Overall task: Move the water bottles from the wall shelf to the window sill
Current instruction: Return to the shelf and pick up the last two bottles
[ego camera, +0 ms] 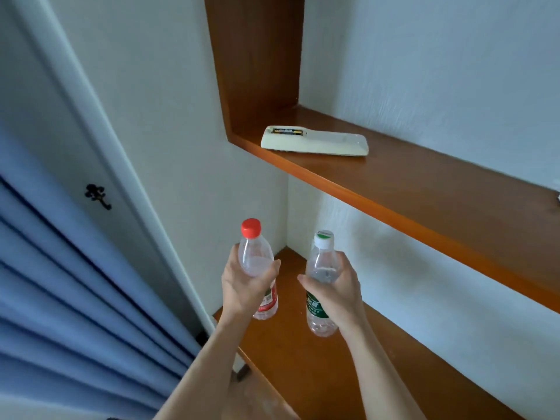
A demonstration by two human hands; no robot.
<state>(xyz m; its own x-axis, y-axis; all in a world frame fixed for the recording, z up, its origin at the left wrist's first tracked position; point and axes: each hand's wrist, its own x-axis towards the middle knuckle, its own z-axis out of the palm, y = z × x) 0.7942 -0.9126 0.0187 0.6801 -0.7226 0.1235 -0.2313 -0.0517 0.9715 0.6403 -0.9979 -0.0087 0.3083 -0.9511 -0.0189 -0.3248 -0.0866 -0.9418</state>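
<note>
Right now each hand grips a bottle upright over the lower shelf (348, 374): left hand (242, 286) fingers wrapped round the red-cap bottle (257, 262), right hand (339, 289) round the white-cap bottle (322, 268) w/ green label, remote (315, 142) on upper shelf (424, 189).

1. The left hand (242, 283) is wrapped around a red-capped bottle (256, 262), held upright.
2. The right hand (336, 286) is wrapped around a white-capped bottle (322, 277) with a green label, also upright.
3. Both bottles are above the lower shelf (348, 374); contact with it cannot be told.
4. A white remote (315, 142), battery bay open, lies on the upper shelf (439, 189).
5. A blue curtain (60, 283) hangs at left.
</note>
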